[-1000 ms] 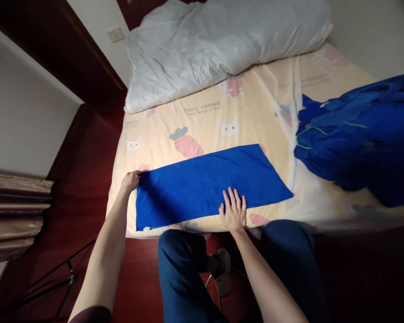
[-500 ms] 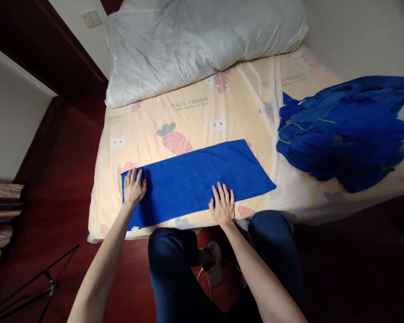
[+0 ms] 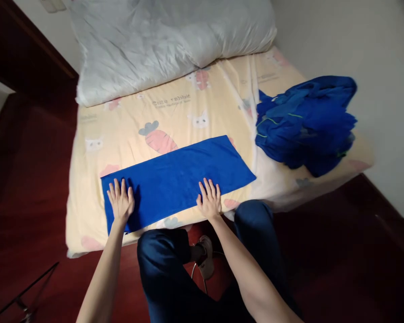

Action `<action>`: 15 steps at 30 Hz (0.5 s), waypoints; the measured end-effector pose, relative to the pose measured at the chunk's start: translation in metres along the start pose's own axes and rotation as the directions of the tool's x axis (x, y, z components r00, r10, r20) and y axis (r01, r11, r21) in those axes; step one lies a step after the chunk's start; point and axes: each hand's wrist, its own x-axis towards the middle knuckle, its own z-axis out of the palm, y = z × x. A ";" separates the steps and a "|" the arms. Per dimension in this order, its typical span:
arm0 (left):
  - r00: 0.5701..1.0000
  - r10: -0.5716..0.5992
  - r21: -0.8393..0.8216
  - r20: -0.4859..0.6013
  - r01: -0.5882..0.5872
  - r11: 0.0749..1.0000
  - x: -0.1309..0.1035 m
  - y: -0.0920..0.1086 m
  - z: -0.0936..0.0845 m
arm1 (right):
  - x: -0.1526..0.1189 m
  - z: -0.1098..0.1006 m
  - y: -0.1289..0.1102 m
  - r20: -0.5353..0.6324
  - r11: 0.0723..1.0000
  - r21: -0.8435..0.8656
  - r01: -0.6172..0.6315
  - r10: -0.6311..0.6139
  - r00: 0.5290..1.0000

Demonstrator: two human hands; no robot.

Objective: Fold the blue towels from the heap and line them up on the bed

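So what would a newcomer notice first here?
Probably the flat blue four-sided cloth at the front of the yellow printed sheet, with the left hand and right hand touching it. Then the crumpled blue fabric heap at the right, and the puffy silvery-white bundle behind.

Two bare-handed grips are showing — one left grip (image 3: pixel 121 202), one right grip (image 3: pixel 209 198). One flat blue cloth (image 3: pixel 170 184) is lying spread. One blue fabric heap (image 3: pixel 309 125) is sitting apart — pieces in it are overlapping, number impossible to tell. One bed (image 3: pixel 82 211) is carrying cloth, heap and one large pale bedding roll (image 3: pixel 175 45). Two trouser legs (image 3: pixel 164 269) and one shoe (image 3: pixel 207 262) are showing. One thin dark stand (image 3: pixel 19 299) is showing only partly.
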 end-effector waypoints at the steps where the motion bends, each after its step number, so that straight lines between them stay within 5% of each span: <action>1: 0.998 0.057 0.008 0.005 -0.057 0.998 -0.019 0.005 0.000 | 0.001 -0.001 -0.001 0.015 1.000 0.006 -0.009 0.009 1.000; 6: 0.998 -0.024 -0.007 -0.052 0.023 1.000 -0.076 0.005 0.005 | 0.003 -0.008 -0.004 0.059 0.999 -0.026 -0.044 0.045 0.997; 11: 0.996 -0.050 -0.027 -0.076 0.048 0.999 -0.074 0.009 0.006 | 0.016 -0.026 -0.008 0.109 0.998 -0.062 -0.017 0.023 0.994; 15: 0.991 -0.059 -0.036 -0.118 0.055 0.998 -0.072 0.015 0.005 | 0.071 -0.029 -0.021 0.100 0.992 -0.122 0.034 -0.022 0.995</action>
